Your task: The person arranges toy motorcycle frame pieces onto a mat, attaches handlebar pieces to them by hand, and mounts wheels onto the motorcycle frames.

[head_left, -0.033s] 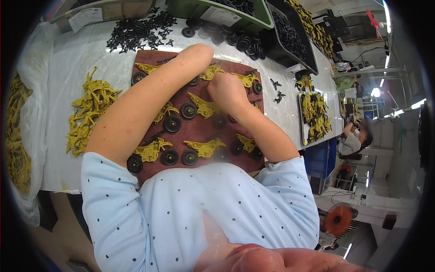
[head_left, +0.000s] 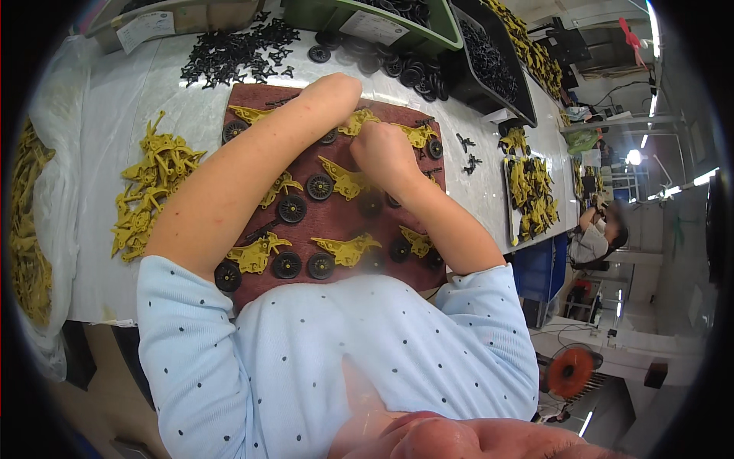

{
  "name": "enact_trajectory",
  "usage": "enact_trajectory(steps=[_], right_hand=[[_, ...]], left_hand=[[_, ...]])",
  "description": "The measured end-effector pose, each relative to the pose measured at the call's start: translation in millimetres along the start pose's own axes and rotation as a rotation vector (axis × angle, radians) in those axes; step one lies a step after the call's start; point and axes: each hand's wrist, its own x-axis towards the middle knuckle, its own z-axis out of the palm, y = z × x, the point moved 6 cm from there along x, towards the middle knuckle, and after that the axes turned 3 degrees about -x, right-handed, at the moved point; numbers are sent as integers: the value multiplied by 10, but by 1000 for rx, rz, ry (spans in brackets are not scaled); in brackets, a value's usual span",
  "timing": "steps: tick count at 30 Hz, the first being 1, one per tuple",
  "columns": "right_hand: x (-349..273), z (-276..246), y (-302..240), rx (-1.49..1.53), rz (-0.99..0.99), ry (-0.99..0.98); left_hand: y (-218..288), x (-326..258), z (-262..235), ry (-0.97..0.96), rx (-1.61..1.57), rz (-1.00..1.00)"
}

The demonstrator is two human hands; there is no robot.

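The yellow part [head_left: 357,121] is between the left hand [head_left: 344,86] and the right hand [head_left: 381,150], over the maroon cloth [head_left: 306,230]. Right fingers curl, left ones are hidden — one cannot tell their grip. The part seems light, stiff plastic, perhaps fragile at thin ends — best held by its middle

Yellow bodies [head_left: 348,251] crowd the mat [head_left: 334,218]; bare tabletop [head_left: 483,197] flanks its right side.

Nearer the body than the left hand [head_left: 339,88] and right hand [head_left: 382,149], a light-blue, finely ribbed fabric top [head_left: 313,329] is showing small, dark, scattered dots [head_left: 284,359]; its short sleeves [head_left: 183,306] are ending well short of both; its neckline [head_left: 344,354] is narrowing upward.
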Motion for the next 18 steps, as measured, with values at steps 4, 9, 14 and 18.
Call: enact_trajectory(steps=[4, 9, 14, 18], right_hand=[[47, 53, -32, -54, 22, -47], [97, -12, -180, -79, 84, -185], [218, -69, -85, 84, 172, -186], [191, -47, 70, 344, 342, -439]], left_hand=[[-23, 8, 32, -12, -20, -11], [-17, 55, 39, -5, 6, -5], [61, 80, -18, -66, 40, 59], [-27, 107, 37, -48, 19, -4]])
